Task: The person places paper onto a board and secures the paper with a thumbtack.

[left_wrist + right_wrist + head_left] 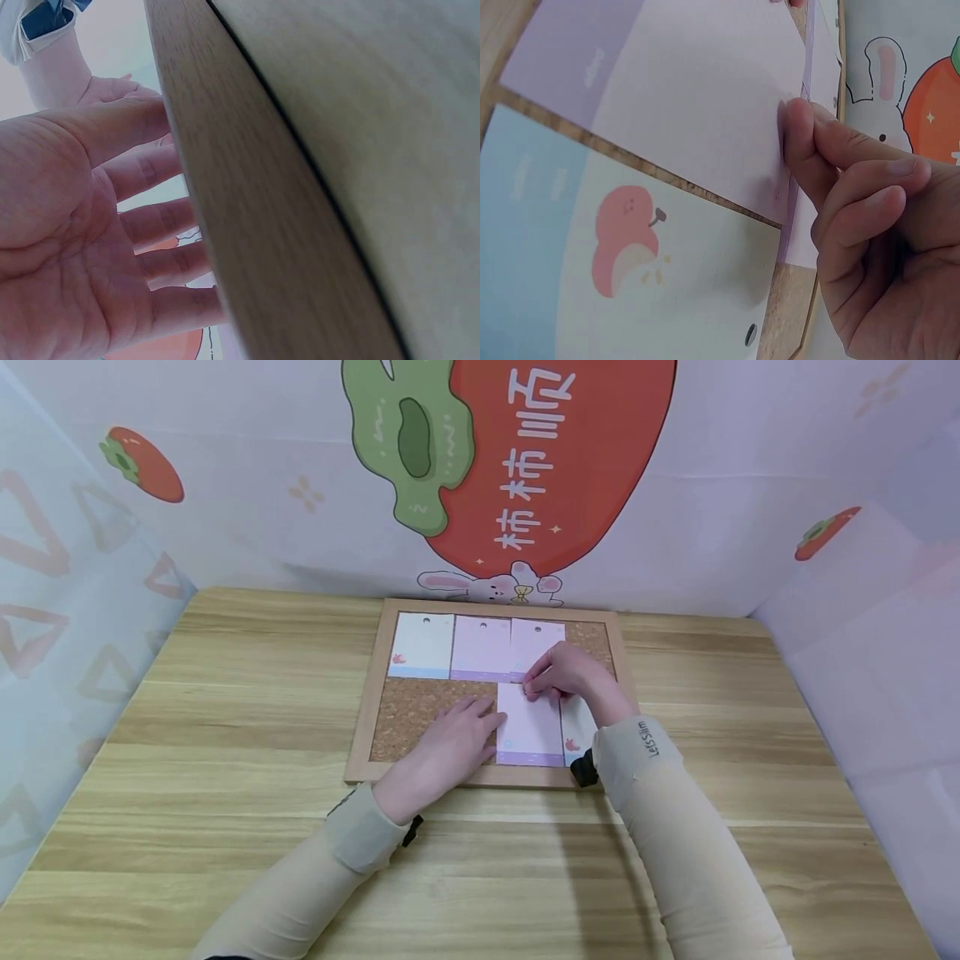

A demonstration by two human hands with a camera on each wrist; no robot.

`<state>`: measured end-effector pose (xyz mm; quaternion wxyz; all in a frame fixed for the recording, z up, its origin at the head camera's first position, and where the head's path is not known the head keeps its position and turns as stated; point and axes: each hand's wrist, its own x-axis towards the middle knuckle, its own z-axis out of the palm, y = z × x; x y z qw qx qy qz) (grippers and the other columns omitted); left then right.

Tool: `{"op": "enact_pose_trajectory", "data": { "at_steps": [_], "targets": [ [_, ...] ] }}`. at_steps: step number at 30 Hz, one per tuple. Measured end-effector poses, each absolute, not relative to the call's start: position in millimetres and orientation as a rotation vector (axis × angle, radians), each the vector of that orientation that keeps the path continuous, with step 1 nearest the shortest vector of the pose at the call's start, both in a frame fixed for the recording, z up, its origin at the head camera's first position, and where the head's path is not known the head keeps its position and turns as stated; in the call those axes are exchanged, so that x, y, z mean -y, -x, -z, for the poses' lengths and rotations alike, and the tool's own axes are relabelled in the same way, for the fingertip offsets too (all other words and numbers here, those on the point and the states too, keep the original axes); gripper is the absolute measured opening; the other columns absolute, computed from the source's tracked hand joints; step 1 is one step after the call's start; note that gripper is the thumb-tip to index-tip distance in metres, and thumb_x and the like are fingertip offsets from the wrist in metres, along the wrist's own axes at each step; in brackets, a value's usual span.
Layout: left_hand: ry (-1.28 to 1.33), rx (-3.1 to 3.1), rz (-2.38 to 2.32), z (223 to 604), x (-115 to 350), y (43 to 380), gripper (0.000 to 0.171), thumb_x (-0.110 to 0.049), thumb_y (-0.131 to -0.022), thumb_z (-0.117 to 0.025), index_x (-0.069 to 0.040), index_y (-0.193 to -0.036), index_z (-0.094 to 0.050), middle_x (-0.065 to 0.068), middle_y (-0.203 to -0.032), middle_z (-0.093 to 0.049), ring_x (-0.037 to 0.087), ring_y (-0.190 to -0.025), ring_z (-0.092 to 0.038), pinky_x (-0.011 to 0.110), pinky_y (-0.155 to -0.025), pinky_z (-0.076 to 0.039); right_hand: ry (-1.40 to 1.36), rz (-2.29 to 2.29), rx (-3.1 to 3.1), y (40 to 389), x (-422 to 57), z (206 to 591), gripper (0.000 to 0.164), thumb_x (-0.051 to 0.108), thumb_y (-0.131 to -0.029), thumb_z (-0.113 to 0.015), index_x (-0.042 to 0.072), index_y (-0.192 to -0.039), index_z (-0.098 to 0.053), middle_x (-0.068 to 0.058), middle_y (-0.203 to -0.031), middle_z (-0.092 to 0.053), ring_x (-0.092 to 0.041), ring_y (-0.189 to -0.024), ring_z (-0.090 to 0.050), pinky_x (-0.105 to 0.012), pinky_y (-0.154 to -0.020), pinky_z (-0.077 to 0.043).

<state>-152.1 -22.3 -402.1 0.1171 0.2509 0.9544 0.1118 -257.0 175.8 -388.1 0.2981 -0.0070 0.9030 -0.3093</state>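
A corkboard (420, 714) in a wooden frame lies on the table. My right hand (573, 677) pinches thumb against index finger at the top edge of a lilac note card (529, 727) in the lower row. A thumbtack seems to be between those fingertips, mostly hidden by them; the right wrist view shows the fingers (801, 131) against the card. My left hand (457, 739) rests on the board with fingers extended, fingertips at the card's left edge. Right of it lies a white card (705, 262) with a blue band and a metal thumbtack (751, 334), partly under my right wrist.
Along the board's top row hang a white card (422, 647) and two lilac cards (480, 647), each with a tack near its top. Bare cork (588, 639) shows at the upper right. The wooden table (225, 710) meets a printed backdrop (300, 543) behind.
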Motion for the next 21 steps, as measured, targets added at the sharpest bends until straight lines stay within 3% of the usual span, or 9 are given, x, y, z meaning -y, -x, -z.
{"op": "enact_pose_trajectory", "data": {
  "at_steps": [21],
  "targets": [
    [-0.741, -2.799, -0.331, 403.9, 22.4, 151.8, 0.046, -0.025, -0.097, -0.067, -0.016, -0.141, -0.057, 0.010, -0.154, -0.046, 0.037, -0.143, -0.042, 0.063, -0.106, -0.045, -0.016, 0.832, -2.369, 255.8, -176.3, 387.5, 0.013, 0.017, -0.089, -0.076, 0.009, -0.099, -0.077, 0.000, -0.068, -0.067, -0.010, -0.052, -0.049, -0.022, -0.054, -0.044]
  ]
}}
